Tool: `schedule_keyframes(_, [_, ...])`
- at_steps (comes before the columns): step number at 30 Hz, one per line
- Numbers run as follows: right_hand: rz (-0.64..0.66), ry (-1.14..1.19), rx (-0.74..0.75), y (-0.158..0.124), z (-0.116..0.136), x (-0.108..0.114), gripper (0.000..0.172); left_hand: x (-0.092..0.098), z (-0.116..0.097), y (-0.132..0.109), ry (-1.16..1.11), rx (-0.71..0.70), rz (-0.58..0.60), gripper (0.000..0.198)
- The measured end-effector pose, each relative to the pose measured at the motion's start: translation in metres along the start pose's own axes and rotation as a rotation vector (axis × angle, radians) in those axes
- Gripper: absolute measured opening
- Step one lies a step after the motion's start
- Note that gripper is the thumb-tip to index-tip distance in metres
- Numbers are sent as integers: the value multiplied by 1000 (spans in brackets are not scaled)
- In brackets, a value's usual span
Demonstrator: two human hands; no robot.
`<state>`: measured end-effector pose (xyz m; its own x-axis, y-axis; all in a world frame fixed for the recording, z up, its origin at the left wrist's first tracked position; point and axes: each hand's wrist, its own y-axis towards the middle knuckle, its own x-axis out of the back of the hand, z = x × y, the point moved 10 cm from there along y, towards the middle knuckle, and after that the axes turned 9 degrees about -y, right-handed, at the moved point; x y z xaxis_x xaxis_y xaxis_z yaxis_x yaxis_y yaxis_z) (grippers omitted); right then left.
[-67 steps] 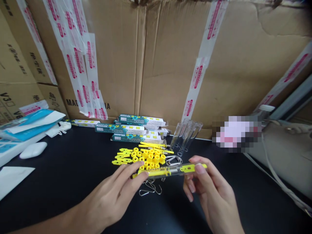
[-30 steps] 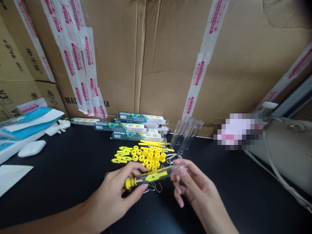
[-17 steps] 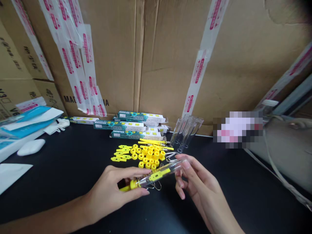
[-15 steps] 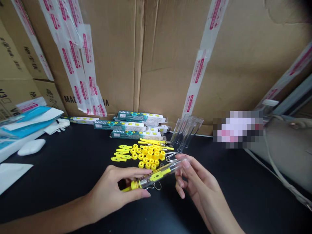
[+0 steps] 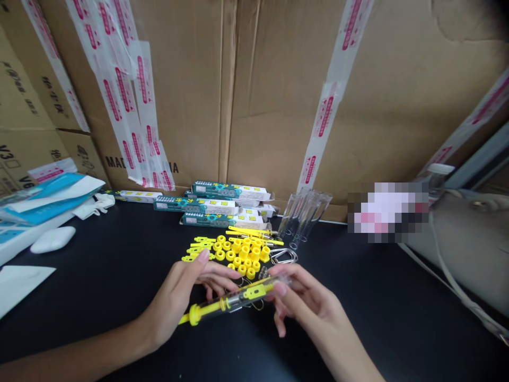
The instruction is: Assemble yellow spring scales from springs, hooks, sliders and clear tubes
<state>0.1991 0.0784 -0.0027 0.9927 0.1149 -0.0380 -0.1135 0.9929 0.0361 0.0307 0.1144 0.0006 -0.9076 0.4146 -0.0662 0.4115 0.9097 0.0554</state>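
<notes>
My right hand (image 5: 304,302) pinches the far end of a clear plastic tube (image 5: 210,309) that slants down to the left. Inside the tube show a yellow rod, a metal piece and a flat yellow part (image 5: 254,292). A yellow collar (image 5: 194,314) sits at the tube's left end, with a yellow stem poking out beyond it. Just behind the tube is my left hand (image 5: 185,289), open, thumb raised and fingers spread; part of its palm may touch the stem, I cannot tell. Wire rings (image 5: 260,304) lie beneath the tube, partly hidden.
Beyond my hands lie several yellow rings and sleeves (image 5: 244,253), flat yellow pieces (image 5: 199,248), yellow rods (image 5: 254,233) and metal clips (image 5: 284,256). Slim boxes (image 5: 214,204) and upright clear tubes (image 5: 304,217) stand by the cardboard wall (image 5: 274,106). A white case (image 5: 53,240) lies left.
My left hand has let go of the tube's middle and opened, its thumb lifting. The tube has shifted left and down with my right hand, and more of its left end shows.
</notes>
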Motion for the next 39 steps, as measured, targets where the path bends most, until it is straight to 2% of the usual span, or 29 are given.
schedule_keyframes(2, [40, -13, 13, -2, -4, -9, 34, -6, -6, -3, 79, -47, 39, 59])
schedule_keyframes(5, [76, -63, 17, -8, -10, -16, 33, -18, -14, -10, 285, -154, 108, 33])
schedule_keyframes(9, [93, -241, 130, -9, 4, -9, 40, -27, -24, -16, 487, -309, 96, 20])
schedule_keyframes(11, [11, -389, 236, -4, 20, 8, 34, -28, -27, -17, 533, -350, 75, 18])
schedule_keyframes(14, [-240, -769, 376, 7, 41, 38, 25, -29, -33, -18, 575, -373, 53, 15])
schedule_keyframes(15, [-293, -910, 423, 10, 45, 42, 25, -29, -34, -18, 581, -377, 45, 14])
schedule_keyframes(16, [-316, -1026, 453, 15, 47, 42, 25, -28, -35, -18, 584, -381, 38, 14])
schedule_keyframes(18, [-323, -1110, 467, 25, 43, 44, 25, -28, -37, -18, 575, -392, 23, 16])
schedule_keyframes(22, [-318, -1155, 436, 38, 32, 42, 26, -29, -38, -20, 558, -407, 26, 26])
schedule_keyframes(24, [-312, -1150, 432, 41, 30, 40, 23, -30, -38, -20, 576, -406, 36, 24])
schedule_keyframes(30, [-315, -1025, 463, 31, 48, 43, 14, -27, -36, -17, 613, -372, 25, 20])
schedule_keyframes(32, [-223, -883, 445, 25, 52, 40, 12, -26, -36, -16, 620, -355, 16, 19])
schedule_keyframes(34, [-50, -756, 385, 20, 49, 31, 11, -25, -37, -15, 620, -348, 5, 19])
schedule_keyframes(36, [86, -729, 344, 14, 46, 21, 8, -24, -38, -14, 602, -343, -5, 19])
schedule_keyframes(39, [109, -778, 381, 8, 50, 17, 7, -23, -38, -14, 588, -338, -18, 20])
